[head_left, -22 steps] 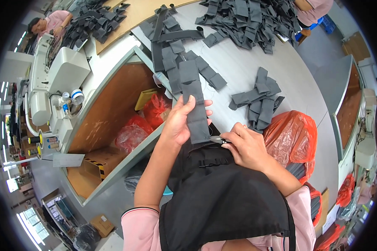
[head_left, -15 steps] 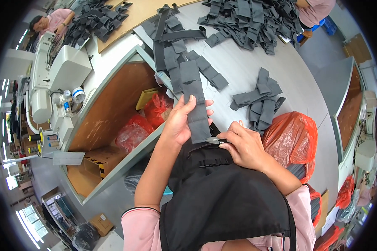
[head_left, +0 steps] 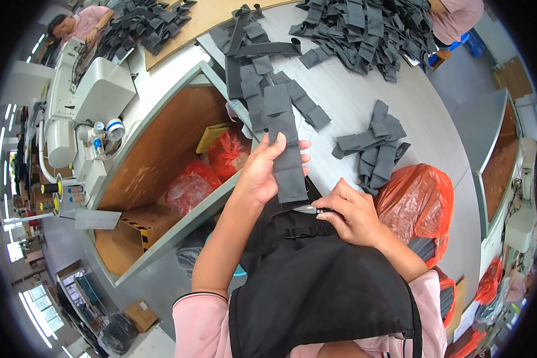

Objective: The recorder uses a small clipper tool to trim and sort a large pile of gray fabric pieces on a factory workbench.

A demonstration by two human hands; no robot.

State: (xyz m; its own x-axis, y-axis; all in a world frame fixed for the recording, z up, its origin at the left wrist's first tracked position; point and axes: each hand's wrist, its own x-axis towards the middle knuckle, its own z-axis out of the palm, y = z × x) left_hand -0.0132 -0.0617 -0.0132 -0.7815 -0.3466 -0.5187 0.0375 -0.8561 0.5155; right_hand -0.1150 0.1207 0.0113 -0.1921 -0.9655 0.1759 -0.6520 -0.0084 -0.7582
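Note:
My left hand [head_left: 265, 169] grips a dark grey strip of folded fabric [head_left: 287, 161], thumb on top and fingertips showing past its right edge. The strip's lower end hangs just above my black apron [head_left: 334, 286]. In my right hand [head_left: 353, 212] is a pair of small thread snips [head_left: 307, 209], thumb and fingers closed around the dark handle. Their pointed metal blade lies just below the strip's lower end; whether it touches the fabric I cannot tell. Beyond my left hand, more joined grey strips [head_left: 253, 83] trail over the table [head_left: 340, 83].
A small heap of grey strips [head_left: 373, 143] lies right of my hands, beside a red plastic bag [head_left: 414, 203]. A large pile [head_left: 364, 36] covers the far side. To the left are an open compartment [head_left: 161, 149] and a sewing machine [head_left: 101, 95]. Two people are farther off.
My right hand with the snips has moved slightly right and down. The blade, at the strip's lower edge before, now sits a little below it.

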